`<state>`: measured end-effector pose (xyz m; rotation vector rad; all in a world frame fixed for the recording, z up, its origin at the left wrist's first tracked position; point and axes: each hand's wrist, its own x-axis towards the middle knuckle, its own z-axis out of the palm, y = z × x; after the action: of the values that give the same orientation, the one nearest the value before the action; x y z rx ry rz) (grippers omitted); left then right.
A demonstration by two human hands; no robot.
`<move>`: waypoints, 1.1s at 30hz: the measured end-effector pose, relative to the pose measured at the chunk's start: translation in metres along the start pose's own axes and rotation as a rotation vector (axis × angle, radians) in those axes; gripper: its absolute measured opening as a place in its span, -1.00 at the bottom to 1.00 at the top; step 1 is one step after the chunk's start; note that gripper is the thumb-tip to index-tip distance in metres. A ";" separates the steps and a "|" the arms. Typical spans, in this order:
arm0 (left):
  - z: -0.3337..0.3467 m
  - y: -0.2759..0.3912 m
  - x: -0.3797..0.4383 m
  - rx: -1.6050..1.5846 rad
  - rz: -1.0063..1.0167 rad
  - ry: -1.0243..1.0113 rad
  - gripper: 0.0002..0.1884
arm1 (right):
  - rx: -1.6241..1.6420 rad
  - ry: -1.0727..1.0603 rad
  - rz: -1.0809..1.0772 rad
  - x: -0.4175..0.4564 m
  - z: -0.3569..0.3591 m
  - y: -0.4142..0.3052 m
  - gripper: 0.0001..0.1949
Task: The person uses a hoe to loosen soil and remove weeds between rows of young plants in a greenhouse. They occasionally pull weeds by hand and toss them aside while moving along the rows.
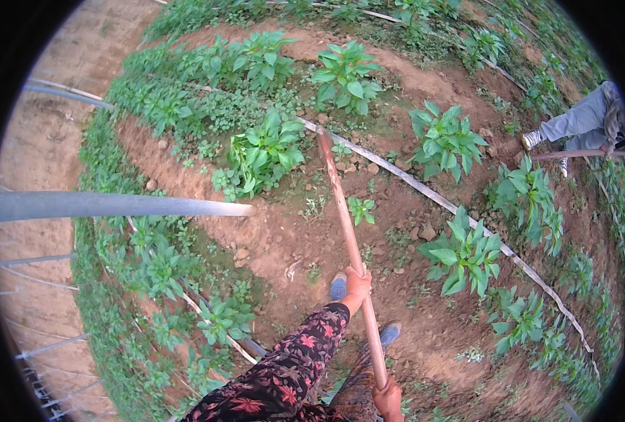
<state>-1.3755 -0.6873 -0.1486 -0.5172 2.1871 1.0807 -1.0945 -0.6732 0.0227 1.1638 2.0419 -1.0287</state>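
Note:
My left hand (358, 285) grips the middle of a long wooden tool handle (348, 232). Lower down, near the butt end, my right hand (388, 398) is closed around the same handle. It slants away from me to the soil beside a grey drip tape (396, 170). The tool's far end (323, 138) looks like a hoe's; its blade cannot be made out clearly. Left of that end grows a leafy pepper-like plant (267, 150), partly drooping. Just right of the handle stands a small seedling (361, 210).
A grey metal pole (122, 204) enters the soil at left. Another person's trousered leg (573, 118) and wooden handle (571, 155) show at right. Larger plants (462, 253) flank the tape. My shoes (338, 287) stand on bare soil with scattered stones (427, 232).

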 end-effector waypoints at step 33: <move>-0.180 0.128 -0.071 -0.260 -0.160 -0.502 -0.61 | 0.485 0.158 -0.661 -0.142 -0.231 -0.248 -0.66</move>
<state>-1.4659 -0.7530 0.0546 -0.4631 1.5569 1.2559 -1.2705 -0.6248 0.3414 0.7945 2.4526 -1.8795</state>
